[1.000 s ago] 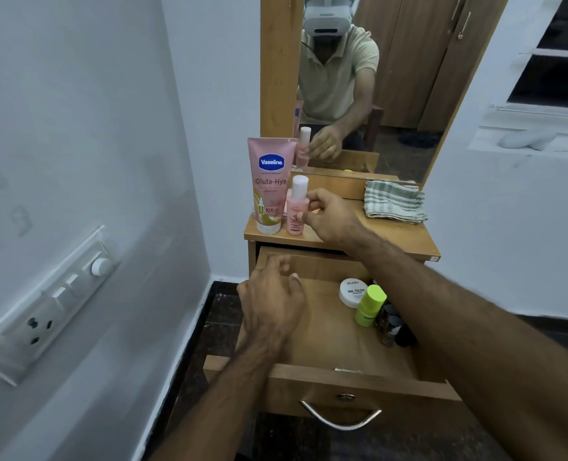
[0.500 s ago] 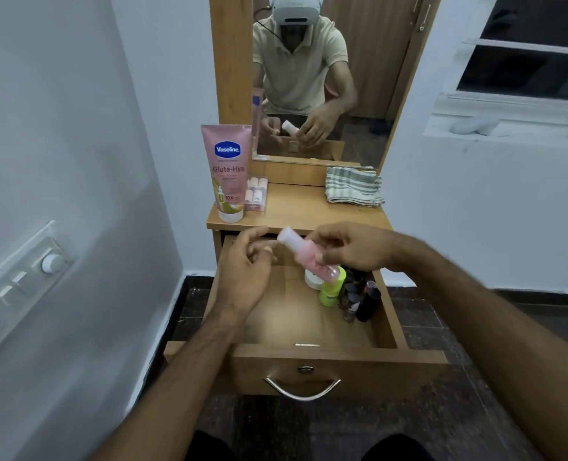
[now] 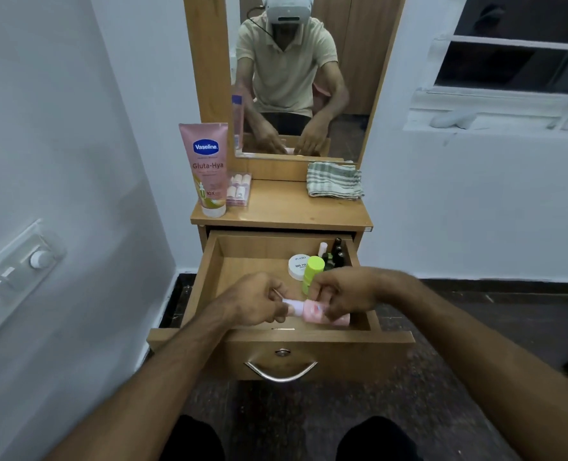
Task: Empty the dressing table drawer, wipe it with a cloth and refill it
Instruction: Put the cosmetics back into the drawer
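Note:
The wooden drawer [image 3: 209, 281] of the dressing table stands pulled out. A small pink bottle [image 3: 311, 310] with a white cap lies sideways low over the drawer's front part, held between both hands. My left hand [image 3: 254, 304] pinches its cap end, and my right hand [image 3: 346, 294] grips its body. At the drawer's right side stand a lime-green bottle [image 3: 312, 271], a white round jar [image 3: 297, 266] and several dark nail polish bottles [image 3: 336, 252]. On the table top are a pink Vaseline tube [image 3: 207, 168], a pack of small pink tubes [image 3: 239, 189] and a folded striped cloth [image 3: 334, 179].
A mirror [image 3: 302, 78] rises behind the table top and reflects the person. A white wall with a switchboard [image 3: 13, 277] runs close on the left. Another white wall with a window [image 3: 515, 61] is on the right. The floor is dark tile.
The pink bottle came off the table top and down into the drawer. My left hand has taken hold of its cap end, and both hands sank lower toward the drawer's front.

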`<state>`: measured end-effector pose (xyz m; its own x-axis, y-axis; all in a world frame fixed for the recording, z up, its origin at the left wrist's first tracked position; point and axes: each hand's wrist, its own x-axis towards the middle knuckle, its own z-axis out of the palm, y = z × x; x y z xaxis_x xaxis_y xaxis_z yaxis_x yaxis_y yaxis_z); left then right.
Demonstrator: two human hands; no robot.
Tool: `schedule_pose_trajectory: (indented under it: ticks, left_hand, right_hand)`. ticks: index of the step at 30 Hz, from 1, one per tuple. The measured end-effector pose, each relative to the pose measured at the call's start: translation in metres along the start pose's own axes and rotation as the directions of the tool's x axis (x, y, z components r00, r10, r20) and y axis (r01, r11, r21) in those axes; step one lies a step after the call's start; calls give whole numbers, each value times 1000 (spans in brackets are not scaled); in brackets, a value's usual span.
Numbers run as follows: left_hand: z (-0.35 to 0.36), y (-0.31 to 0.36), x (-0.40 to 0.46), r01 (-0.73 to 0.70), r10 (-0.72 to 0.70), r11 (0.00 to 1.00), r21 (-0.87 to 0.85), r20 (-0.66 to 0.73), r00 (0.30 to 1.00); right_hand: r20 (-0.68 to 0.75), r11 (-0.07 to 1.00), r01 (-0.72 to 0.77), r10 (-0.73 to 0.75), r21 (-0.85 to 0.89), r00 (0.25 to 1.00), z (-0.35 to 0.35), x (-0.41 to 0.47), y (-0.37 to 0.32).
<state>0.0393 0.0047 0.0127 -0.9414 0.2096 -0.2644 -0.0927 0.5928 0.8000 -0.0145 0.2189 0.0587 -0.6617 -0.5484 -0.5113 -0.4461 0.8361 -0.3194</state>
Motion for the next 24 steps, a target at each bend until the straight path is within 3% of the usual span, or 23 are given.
schedule_pose_trajectory:
  ticks: [3, 5, 12, 17, 24]
  left_hand:
    - [11, 11, 7, 58, -72, 972, 227, 54, 996]
    - [18, 12, 16, 98, -121, 957, 272, 68, 990]
    - [32, 12, 36, 144, -179, 950, 278, 103, 978]
    - [34, 4, 42, 168, -192, 948, 271, 66, 979]
    - [33, 5, 47, 162, -180, 965, 208, 71, 981]
  right_hand:
    - [56, 998, -32, 36, -58, 998, 16, 6, 1]
    - [73, 994, -60, 67, -90, 995, 20, 7, 2]
    - [-8, 980, -101, 102, -170, 995, 25, 13, 0]
    - [-201, 952, -172, 122, -253, 972, 16, 10, 2]
    - [-269, 964, -225, 181, -144, 946, -5, -3, 6]
